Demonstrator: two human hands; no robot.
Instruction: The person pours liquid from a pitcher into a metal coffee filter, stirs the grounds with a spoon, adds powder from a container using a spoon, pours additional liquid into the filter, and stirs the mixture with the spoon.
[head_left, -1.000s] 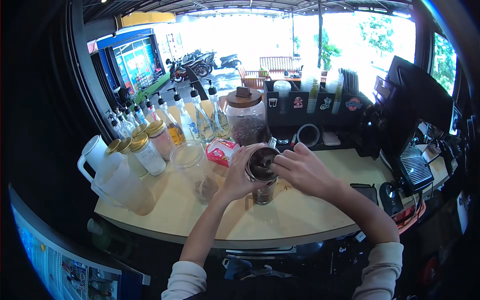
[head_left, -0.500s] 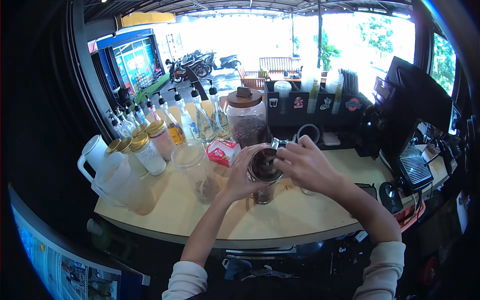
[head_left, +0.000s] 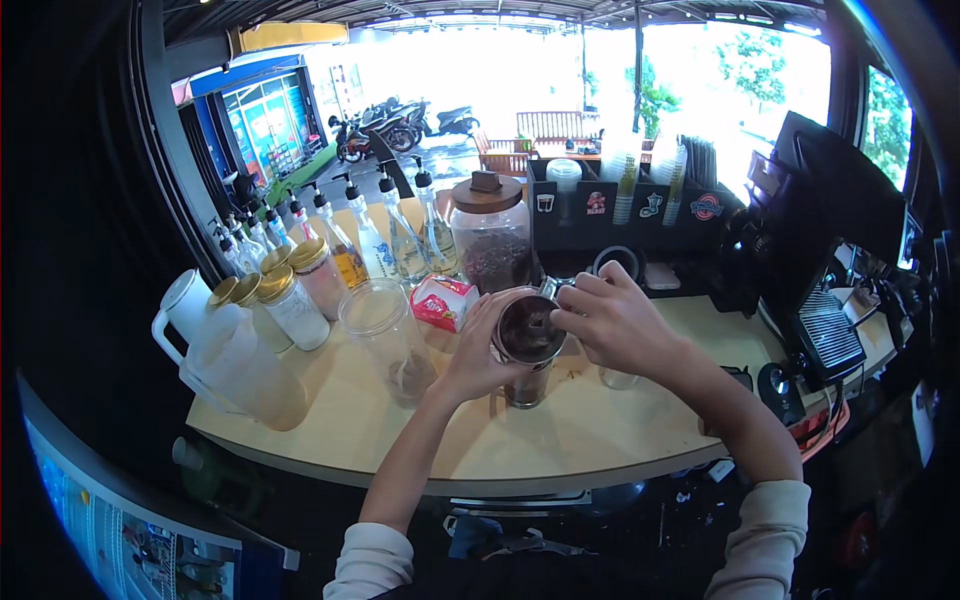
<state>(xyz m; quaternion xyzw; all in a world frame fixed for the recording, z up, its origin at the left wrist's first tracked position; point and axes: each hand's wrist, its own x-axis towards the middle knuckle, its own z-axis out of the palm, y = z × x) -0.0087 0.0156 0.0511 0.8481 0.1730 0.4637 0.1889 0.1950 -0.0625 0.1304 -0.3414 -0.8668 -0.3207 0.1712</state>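
My left hand (head_left: 478, 355) is wrapped around the side of a round metal-rimmed cup (head_left: 530, 332) and holds it, its dark brown inside facing me. A shiny metal piece stands at the cup's far rim. Beneath the cup, a clear glass container (head_left: 526, 388) with something dark in it stands on the counter. My right hand (head_left: 610, 312) is closed in a pinch at the cup's right rim; whatever lies between its fingers is hidden. Left of my left hand is an open clear jar (head_left: 385, 335) with a little brown matter low inside.
A red-and-white packet (head_left: 443, 303) lies behind my left hand, near a wooden-lidded jar (head_left: 492, 240). Pump bottles (head_left: 375, 245), gold-lidded jars (head_left: 293, 305) and a plastic pitcher (head_left: 240, 365) line the left. A black cup holder (head_left: 625, 215) stands behind; a screen (head_left: 840, 190) is right.
My right hand has risen slightly and shifted from over the cup's opening to its right rim. More of the dark inside shows. My left hand keeps its hold.
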